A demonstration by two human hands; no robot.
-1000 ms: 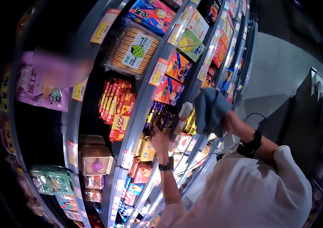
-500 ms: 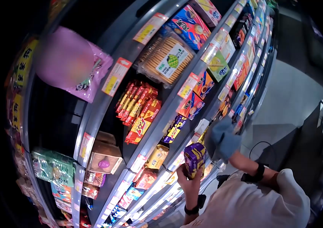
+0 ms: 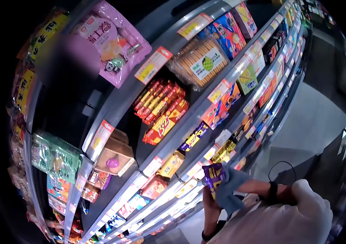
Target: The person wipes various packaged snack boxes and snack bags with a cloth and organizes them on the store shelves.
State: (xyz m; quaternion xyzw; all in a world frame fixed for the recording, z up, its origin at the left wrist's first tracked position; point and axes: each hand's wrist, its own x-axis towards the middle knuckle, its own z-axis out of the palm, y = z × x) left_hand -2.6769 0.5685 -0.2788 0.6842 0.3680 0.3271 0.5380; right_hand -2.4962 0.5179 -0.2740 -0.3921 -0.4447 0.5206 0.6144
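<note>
My left hand (image 3: pixel 211 206) grips a purple snack pack (image 3: pixel 214 178) with yellow lettering, held up in front of my body. A blue-grey cloth (image 3: pixel 230 194) lies against the pack's side, covering part of it. My right hand (image 3: pixel 244 186) is closed on this cloth, its fingers mostly hidden by the fabric. Behind the pack, on the nearby shelf, lie yellow-and-dark packs (image 3: pixel 223 152) and a purple-and-yellow pack (image 3: pixel 194 136).
Shelves with price tags (image 3: pixel 153 65) curve across the view. They carry red 3+2 biscuit packs (image 3: pixel 166 122), a clear-wrapped biscuit pack (image 3: pixel 200 65), a pink bag (image 3: pixel 114 44) and a green pack (image 3: pixel 57 154). Grey floor (image 3: pixel 295 122) runs along the right.
The cloth in my right hand has come down from beside the shelf onto the purple pack. My left hand has lowered the pack slightly and turned it. The view has shifted.
</note>
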